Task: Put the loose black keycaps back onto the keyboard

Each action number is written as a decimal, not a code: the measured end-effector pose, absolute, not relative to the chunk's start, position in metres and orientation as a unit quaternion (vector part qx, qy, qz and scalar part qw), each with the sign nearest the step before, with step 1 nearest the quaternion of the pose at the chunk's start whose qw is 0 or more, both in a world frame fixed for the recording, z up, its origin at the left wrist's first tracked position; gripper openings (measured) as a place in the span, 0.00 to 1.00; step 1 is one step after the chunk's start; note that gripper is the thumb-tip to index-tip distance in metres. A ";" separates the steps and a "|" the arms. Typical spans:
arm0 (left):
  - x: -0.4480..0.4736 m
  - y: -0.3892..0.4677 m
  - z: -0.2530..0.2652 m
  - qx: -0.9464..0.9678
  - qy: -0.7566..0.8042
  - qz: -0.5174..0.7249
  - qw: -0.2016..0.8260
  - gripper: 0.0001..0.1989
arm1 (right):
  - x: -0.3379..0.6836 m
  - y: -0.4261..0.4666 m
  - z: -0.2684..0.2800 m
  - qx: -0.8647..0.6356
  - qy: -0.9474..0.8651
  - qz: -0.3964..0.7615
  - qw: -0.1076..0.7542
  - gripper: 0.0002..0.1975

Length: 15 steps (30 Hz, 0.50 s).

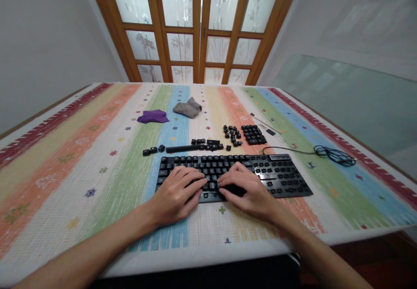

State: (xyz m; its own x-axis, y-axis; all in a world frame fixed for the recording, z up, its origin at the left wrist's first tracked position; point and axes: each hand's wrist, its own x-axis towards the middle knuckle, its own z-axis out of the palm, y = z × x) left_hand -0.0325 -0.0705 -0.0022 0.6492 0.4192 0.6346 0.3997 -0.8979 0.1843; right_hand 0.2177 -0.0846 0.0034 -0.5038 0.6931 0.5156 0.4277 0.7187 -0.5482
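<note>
A black keyboard point(228, 158) lies on the striped tablecloth, with keycaps on its left and middle part and bare key sockets point(283, 176) on its right. My left hand point(179, 189) rests over the left keys, its fingers stretched out and its index fingertip near the lower middle row. On the other side, my right hand point(246, 187) has bent fingers, with thumb and index finger close around a keycap point(216, 186) in the lower rows. The palm hides part of the keyboard beneath it.
Behind the keyboard lie a long spacebar point(182, 148), loose keycaps point(232, 133) and a block of keycaps point(253, 134). A thin rod point(265, 123) is beyond them. Farther back are a purple cloth point(153, 116) and a grey cloth point(188, 107). A coiled cable point(335, 155) sits at the right.
</note>
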 end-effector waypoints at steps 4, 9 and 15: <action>-0.033 -0.069 -0.003 0.906 0.233 0.352 0.022 0.13 | 0.219 -0.083 0.002 -0.323 -0.855 0.165 0.370 0.06; -0.033 -0.069 -0.005 0.909 0.232 0.344 0.025 0.14 | 0.218 -0.086 -0.002 -0.300 -0.864 0.099 0.393 0.07; -0.033 -0.069 -0.006 0.912 0.230 0.338 0.024 0.14 | 0.219 -0.088 -0.008 -0.306 -0.867 0.041 0.391 0.06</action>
State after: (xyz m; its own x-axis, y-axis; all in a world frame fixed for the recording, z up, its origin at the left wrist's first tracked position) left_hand -0.0334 -0.0693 -0.0057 0.6663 0.4360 0.6049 0.4031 -0.8931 0.1998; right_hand 0.2190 -0.0880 -0.0080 -0.5068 0.5623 0.6535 0.4985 0.8096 -0.3100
